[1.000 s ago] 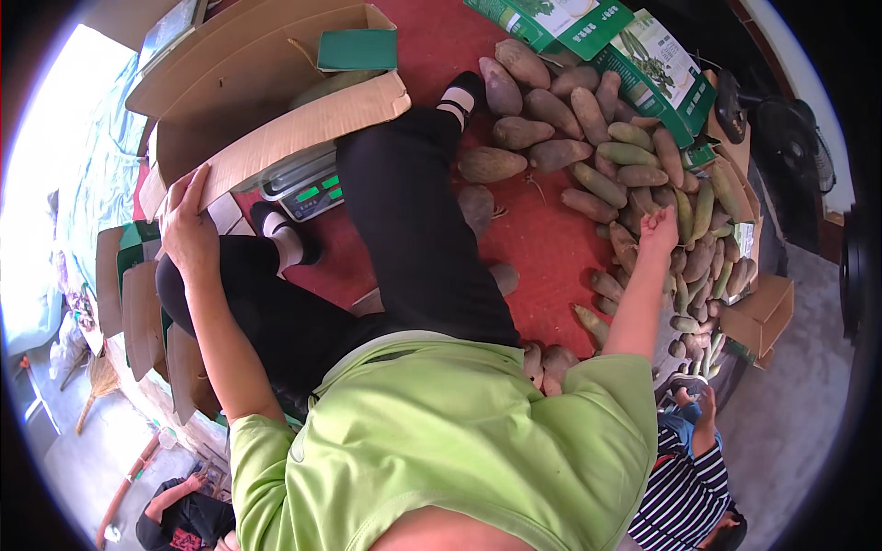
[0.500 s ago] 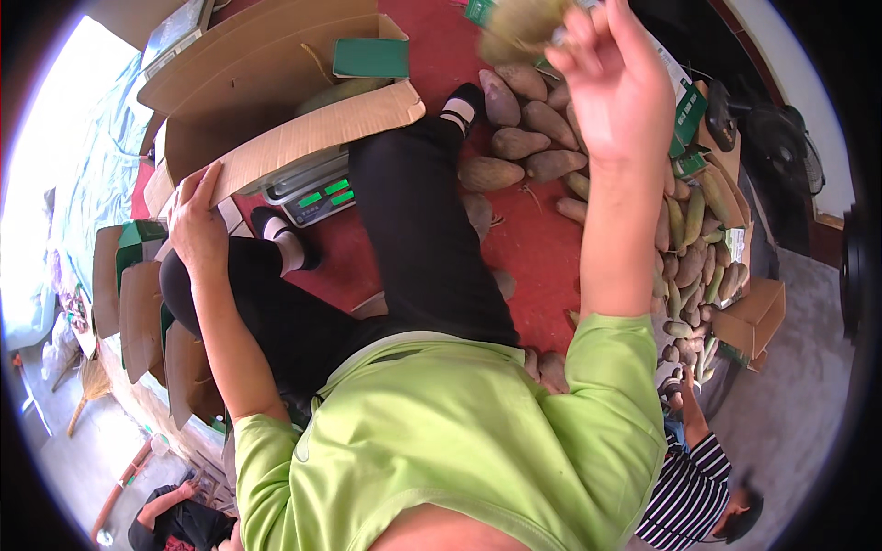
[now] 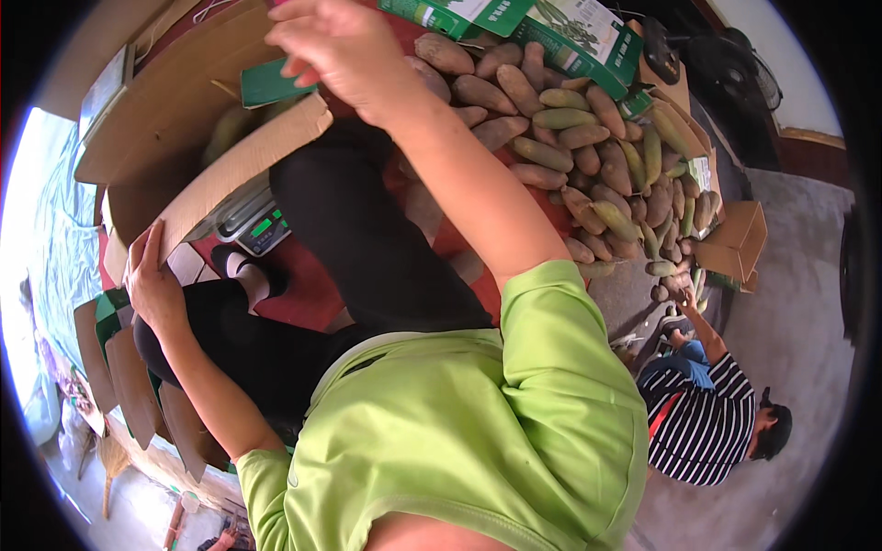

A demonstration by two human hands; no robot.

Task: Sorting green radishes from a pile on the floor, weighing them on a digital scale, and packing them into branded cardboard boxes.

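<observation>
My left hand (image 3: 156, 283) is closed on the lower edge of the near flap (image 3: 243, 170) of a large cardboard box (image 3: 152, 129). My right hand (image 3: 344, 60) is raised over the box's right side, beside a small green panel (image 3: 274, 84). Its fingers are apart and slightly bent, with nothing visible in them; the fingertips come close to the picture's top edge. Inside the box lies a pale green oblong vegetable (image 3: 225, 136), partly hidden by the flap. Under the flap a scale (image 3: 262, 230) with lit green displays shows in part.
Brown and green oblong vegetables (image 3: 588, 138) are heaped on the right, with green-and-white cartons (image 3: 579, 37) behind them. A black fan (image 3: 735, 69) stands at far right. Another person (image 3: 707, 413) in a striped shirt reaches toward the heap. Open cartons (image 3: 129, 386) line the left side.
My right hand has swung left from above the heap to the box; the blurred oblong vegetable it held no longer shows in it. My left hand stays on the flap. The view has shifted rightward.
</observation>
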